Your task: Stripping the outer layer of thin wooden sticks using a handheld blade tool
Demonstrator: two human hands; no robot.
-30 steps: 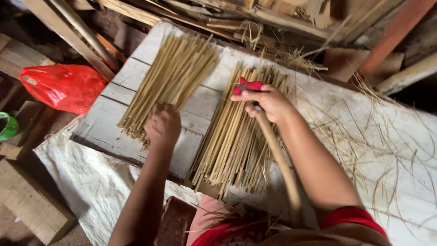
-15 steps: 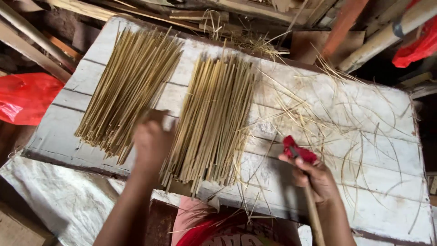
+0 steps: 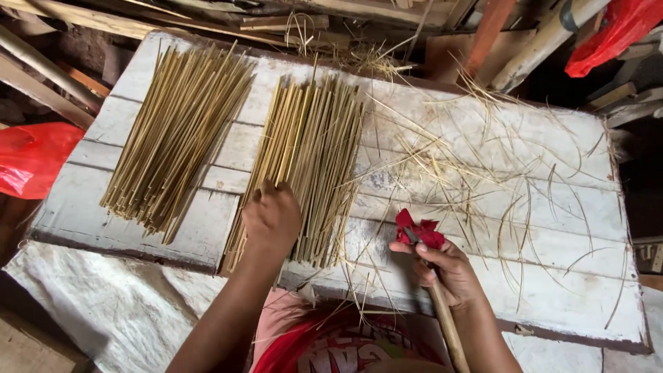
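- Since the earlier frame, the right hand (image 3: 445, 271) has been drawn back toward the body, away from the sticks.
- A bundle of bamboo sticks (image 3: 178, 131) lies on the white board (image 3: 552, 276), left of the left hand (image 3: 273, 217).
- The left hand is pressed, fingers together, onto a second bundle (image 3: 314, 155).
- The right hand is clamped on a wooden handle (image 3: 447, 324) topped with red cloth (image 3: 420, 231), possibly a blade's wrapping.
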